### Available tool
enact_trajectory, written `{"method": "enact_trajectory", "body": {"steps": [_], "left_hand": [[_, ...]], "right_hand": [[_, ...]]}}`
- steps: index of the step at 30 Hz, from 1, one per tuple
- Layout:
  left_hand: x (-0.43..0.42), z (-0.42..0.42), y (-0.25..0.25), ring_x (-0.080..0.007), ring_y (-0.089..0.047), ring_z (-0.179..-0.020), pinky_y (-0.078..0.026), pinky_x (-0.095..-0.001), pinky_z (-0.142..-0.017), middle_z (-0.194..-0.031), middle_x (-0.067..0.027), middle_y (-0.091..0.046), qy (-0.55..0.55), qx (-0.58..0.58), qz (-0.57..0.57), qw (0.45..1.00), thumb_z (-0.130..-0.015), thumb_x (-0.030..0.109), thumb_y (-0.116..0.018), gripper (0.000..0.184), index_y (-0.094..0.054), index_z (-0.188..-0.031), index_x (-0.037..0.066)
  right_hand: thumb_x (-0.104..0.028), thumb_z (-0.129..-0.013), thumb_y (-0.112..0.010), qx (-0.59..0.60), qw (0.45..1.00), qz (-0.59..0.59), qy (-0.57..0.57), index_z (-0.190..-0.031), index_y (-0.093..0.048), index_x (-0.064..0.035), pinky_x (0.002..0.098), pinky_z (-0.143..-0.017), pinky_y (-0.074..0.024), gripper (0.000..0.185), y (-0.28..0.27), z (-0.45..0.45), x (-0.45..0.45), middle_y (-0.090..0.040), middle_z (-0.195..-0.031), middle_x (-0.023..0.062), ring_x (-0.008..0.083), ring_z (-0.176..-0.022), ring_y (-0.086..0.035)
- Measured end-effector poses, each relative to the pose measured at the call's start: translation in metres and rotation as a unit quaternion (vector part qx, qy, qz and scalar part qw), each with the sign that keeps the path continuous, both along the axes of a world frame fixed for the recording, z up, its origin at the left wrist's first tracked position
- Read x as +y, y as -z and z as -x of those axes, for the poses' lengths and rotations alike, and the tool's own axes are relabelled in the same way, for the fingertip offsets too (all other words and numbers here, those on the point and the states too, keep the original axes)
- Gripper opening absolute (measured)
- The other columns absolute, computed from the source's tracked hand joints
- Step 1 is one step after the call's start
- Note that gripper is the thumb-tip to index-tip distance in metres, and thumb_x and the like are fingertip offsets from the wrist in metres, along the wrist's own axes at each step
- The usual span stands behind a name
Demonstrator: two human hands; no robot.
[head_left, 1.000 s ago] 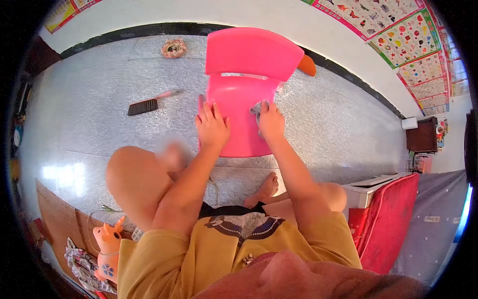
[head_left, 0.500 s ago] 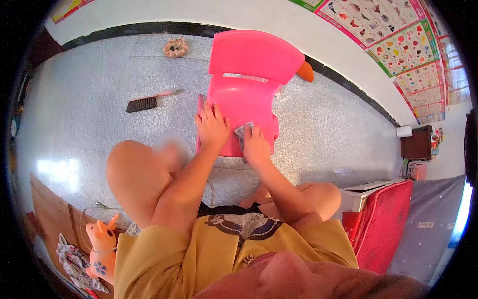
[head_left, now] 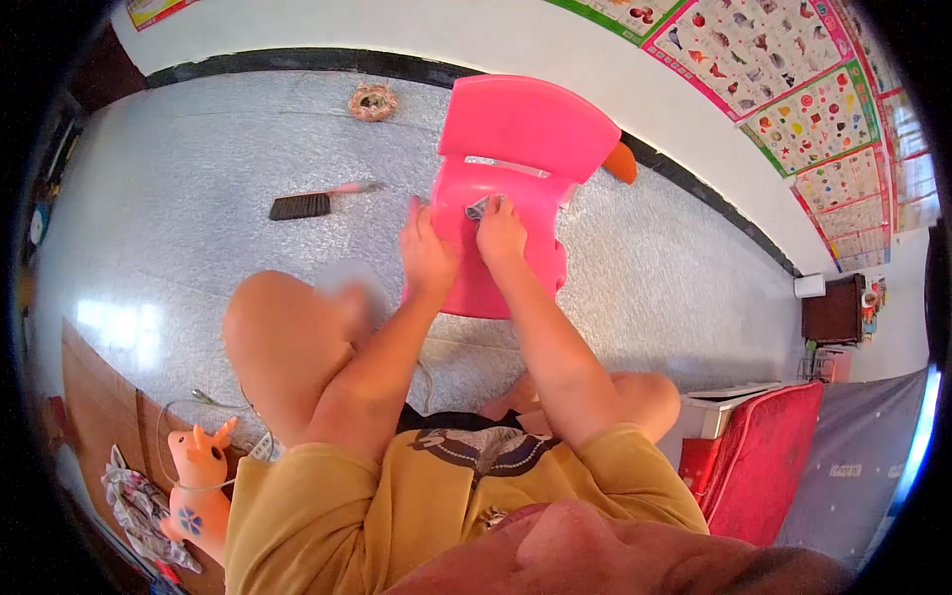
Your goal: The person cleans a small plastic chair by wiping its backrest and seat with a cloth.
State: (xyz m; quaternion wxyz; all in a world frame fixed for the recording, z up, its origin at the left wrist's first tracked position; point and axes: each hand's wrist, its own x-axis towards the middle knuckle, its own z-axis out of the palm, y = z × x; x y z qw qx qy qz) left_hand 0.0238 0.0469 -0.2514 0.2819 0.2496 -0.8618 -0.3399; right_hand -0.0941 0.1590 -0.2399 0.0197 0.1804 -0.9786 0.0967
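Observation:
A small pink plastic chair stands in front of me, its backrest toward the wall. On the left edge of the seat, my left hand grips the chair, fingers along the side and thumb on the seat. My right hand is closed on a crumpled grey cloth, pressed against the seat below the backrest slot. Part of the cloth is hidden under the fingers.
A dark-bristled brush with a pink handle lies left of the chair. Behind stand a round woven-looking object and an orange object by the wall. An orange animal toy is at lower left, a red cushion at right.
My right hand has slid the cloth up the seat toward the backrest. My left hand has moved from lying on the seat to its left edge. The view has shifted slightly.

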Motion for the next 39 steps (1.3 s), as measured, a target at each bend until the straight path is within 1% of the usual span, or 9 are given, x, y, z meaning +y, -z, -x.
{"method": "enact_trajectory", "body": {"steps": [2, 5, 8, 14, 23, 26, 32, 36, 39], "left_hand": [[-0.003, 0.001, 0.005, -0.0450, -0.056, -0.128, -0.044, -0.0526, -0.107, -0.137, -0.0246, -0.061, -0.096, 0.053, -0.035, 0.993, -0.097, 0.021, -0.056, 0.048, -0.053, -0.140, -0.001], [-0.010, 0.000, 0.012, -0.0476, -0.062, -0.116, -0.048, -0.0542, -0.098, -0.123, -0.0259, -0.067, -0.084, -0.078, -0.220, 0.969, -0.105, 0.027, -0.047, 0.039, -0.059, -0.132, 0.001], [-0.006, 0.001, 0.028, -0.0478, -0.067, -0.102, -0.051, -0.0577, -0.088, -0.110, -0.0259, -0.071, -0.109, -0.028, -0.184, 0.976, -0.108, 0.033, -0.041, 0.041, -0.060, -0.131, 0.004], [-0.006, -0.005, 0.005, -0.0472, -0.067, -0.102, -0.050, -0.0581, -0.087, -0.112, -0.0236, -0.072, -0.107, -0.061, -0.252, 0.960, -0.109, 0.038, -0.039, 0.040, -0.061, -0.126, 0.009], [-0.009, -0.002, 0.001, -0.0525, -0.065, -0.104, -0.049, -0.0600, -0.088, -0.112, -0.0283, -0.070, -0.097, -0.090, -0.269, 0.954, -0.110, 0.038, -0.037, 0.041, -0.059, -0.128, 0.008], [-0.008, 0.001, 0.008, -0.0502, -0.066, -0.104, -0.050, -0.0584, -0.087, -0.113, -0.0268, -0.070, -0.107, -0.093, -0.281, 0.949, -0.110, 0.037, -0.038, 0.040, -0.059, -0.126, 0.008], [-0.011, 0.002, 0.035, -0.0484, -0.064, -0.106, -0.050, -0.0559, -0.089, -0.116, -0.0253, -0.068, -0.082, 0.005, -0.269, 0.960, -0.110, 0.035, -0.040, 0.038, -0.060, -0.123, 0.005], [-0.009, -0.001, 0.028, -0.0473, -0.064, -0.106, -0.050, -0.0550, -0.091, -0.114, -0.0251, -0.068, -0.080, 0.008, -0.265, 0.961, -0.110, 0.034, -0.041, 0.037, -0.060, -0.123, 0.005], [-0.010, 0.001, 0.026, -0.0466, -0.064, -0.106, -0.049, -0.0550, -0.091, -0.115, -0.0246, -0.067, -0.090, -0.005, -0.255, 0.963, -0.110, 0.034, -0.041, 0.037, -0.061, -0.123, 0.005]], "right_hand": [[-0.017, -0.103, -0.048, 0.082, 0.994, -0.036, -0.063, -0.141, -0.053, -0.0036, 0.0514, -0.084, -0.0588, 0.041, -0.012, -0.021, 0.005, -0.058, -0.122, 0.0205, 0.0387, -0.104, -0.066], [-0.017, -0.099, -0.054, 0.059, 0.990, -0.027, -0.125, -0.137, -0.057, -0.0059, 0.0503, -0.075, -0.0595, 0.040, -0.022, -0.068, 0.015, -0.058, -0.121, 0.0182, 0.0386, -0.105, -0.065], [-0.016, -0.100, -0.053, 0.002, 0.984, -0.050, -0.171, -0.148, -0.052, -0.0111, 0.0496, -0.078, -0.0588, 0.048, -0.041, -0.116, 0.020, -0.057, -0.118, 0.0177, 0.0367, -0.101, -0.066], [-0.017, -0.100, -0.054, -0.028, 0.981, -0.005, -0.190, -0.149, -0.052, -0.0169, 0.0500, -0.077, -0.0581, 0.049, -0.048, -0.107, -0.006, -0.057, -0.116, 0.0172, 0.0367, -0.101, -0.066], [-0.023, -0.100, -0.056, 0.019, 0.995, 0.030, -0.098, -0.149, -0.052, -0.0097, 0.0502, -0.084, -0.0572, 0.050, -0.025, -0.043, -0.060, -0.057, -0.120, 0.0207, 0.0396, -0.107, -0.064], [-0.022, -0.100, -0.058, 0.030, 0.987, 0.018, -0.154, -0.147, -0.055, -0.0112, 0.0499, -0.081, -0.0579, 0.048, -0.025, -0.062, -0.035, -0.057, -0.117, 0.0194, 0.0384, -0.103, -0.065], [-0.021, -0.101, -0.057, -0.023, 0.975, 0.000, -0.222, -0.143, -0.059, -0.0135, 0.0513, -0.076, -0.0583, 0.042, -0.045, -0.139, 0.030, -0.058, -0.115, 0.0158, 0.0377, -0.093, -0.067], [-0.020, -0.101, -0.056, -0.057, 0.982, -0.030, -0.180, -0.145, -0.056, -0.0167, 0.0523, -0.075, -0.0585, 0.044, -0.050, -0.133, 0.032, -0.059, -0.114, 0.0162, 0.0376, -0.097, -0.068], [-0.022, -0.103, -0.053, -0.085, 0.990, -0.047, -0.099, -0.149, -0.052, -0.0179, 0.0528, -0.078, -0.0584, 0.046, -0.031, -0.082, 0.006, -0.059, -0.117, 0.0169, 0.0379, -0.102, -0.068]]}}
